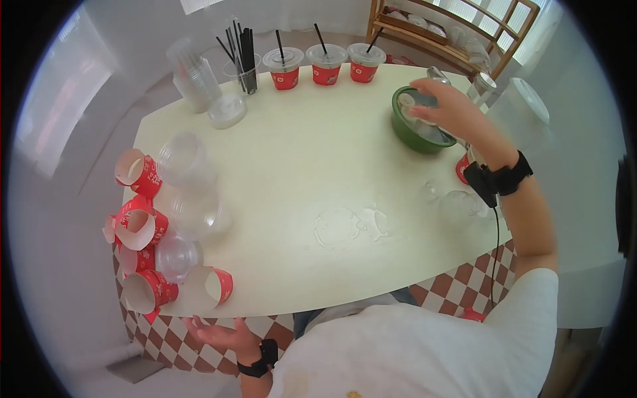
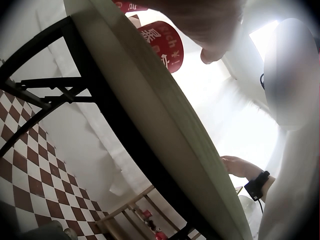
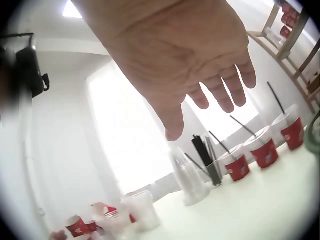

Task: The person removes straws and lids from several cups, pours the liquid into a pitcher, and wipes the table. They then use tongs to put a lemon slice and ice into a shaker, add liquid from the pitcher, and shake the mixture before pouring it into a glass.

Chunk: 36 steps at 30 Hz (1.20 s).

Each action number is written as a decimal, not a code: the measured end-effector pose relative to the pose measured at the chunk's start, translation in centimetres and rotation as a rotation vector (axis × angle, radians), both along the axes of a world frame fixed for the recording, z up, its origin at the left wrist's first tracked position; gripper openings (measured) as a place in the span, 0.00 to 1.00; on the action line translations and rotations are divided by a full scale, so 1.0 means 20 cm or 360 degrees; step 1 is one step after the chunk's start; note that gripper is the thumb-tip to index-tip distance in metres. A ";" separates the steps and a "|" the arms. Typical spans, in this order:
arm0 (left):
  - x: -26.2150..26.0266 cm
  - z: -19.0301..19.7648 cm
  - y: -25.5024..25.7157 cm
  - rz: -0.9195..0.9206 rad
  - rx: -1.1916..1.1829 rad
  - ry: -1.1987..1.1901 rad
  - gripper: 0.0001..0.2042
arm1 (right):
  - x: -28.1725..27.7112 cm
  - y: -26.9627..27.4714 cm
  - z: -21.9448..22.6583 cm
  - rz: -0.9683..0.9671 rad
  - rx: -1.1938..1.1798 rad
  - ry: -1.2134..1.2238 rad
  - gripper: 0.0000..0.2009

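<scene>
My right hand [image 1: 458, 116] is over the green bowl [image 1: 415, 136] at the table's back right; pale round items show inside the bowl. In the right wrist view that hand [image 3: 185, 60] has its fingers spread and nothing in them. Off the table's front left edge, my left hand [image 1: 222, 337] is palm up with relaxed fingers, holding nothing. The nearest thing to it is a red paper sleeve [image 1: 224, 286] lying at the edge. In the left wrist view the left hand [image 2: 200, 22] is beside a red sleeve [image 2: 165, 46].
Red sleeves [image 1: 142, 229] and clear cups [image 1: 192, 212] are grouped at the left. Along the back stand stacked lids [image 1: 227, 111], black straws [image 1: 247, 60] and several filled cups [image 1: 285, 69]. A wet patch [image 1: 345, 227] marks the front middle. Clear cups [image 1: 462, 204] and jars [image 1: 481, 86] are at the right.
</scene>
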<state>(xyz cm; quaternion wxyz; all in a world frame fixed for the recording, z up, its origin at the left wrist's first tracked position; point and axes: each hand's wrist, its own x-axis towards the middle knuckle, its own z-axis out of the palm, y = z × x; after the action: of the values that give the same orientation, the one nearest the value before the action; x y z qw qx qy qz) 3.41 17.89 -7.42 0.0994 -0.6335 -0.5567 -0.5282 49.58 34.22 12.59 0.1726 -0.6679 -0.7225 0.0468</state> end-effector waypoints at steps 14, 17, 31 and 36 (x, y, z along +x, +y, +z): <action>0.38 0.14 0.06 -0.0437 -0.0239 0.0294 0.12 | 0.41 0.04 -0.21 -0.0450 -0.0705 -0.0791 0.17; 0.39 0.14 0.07 -0.0387 -0.0281 0.0286 0.10 | 0.44 0.03 -0.17 -0.0394 -0.0508 -0.0817 0.13; 0.45 0.15 0.08 -0.0345 -0.0321 0.0312 0.07 | 0.50 -0.12 0.21 -0.0248 0.0255 -0.1281 0.13; 0.44 0.14 0.09 -0.0346 -0.0312 0.0337 0.07 | 0.47 -0.06 0.11 -0.0072 0.0268 -0.1031 0.15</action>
<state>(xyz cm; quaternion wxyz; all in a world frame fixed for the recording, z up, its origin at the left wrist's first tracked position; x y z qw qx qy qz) 12.13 19.68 -4.60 0.0376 -0.7488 -0.5200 -0.4093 59.03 33.11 14.77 -0.0106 -0.6474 -0.7260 -0.2316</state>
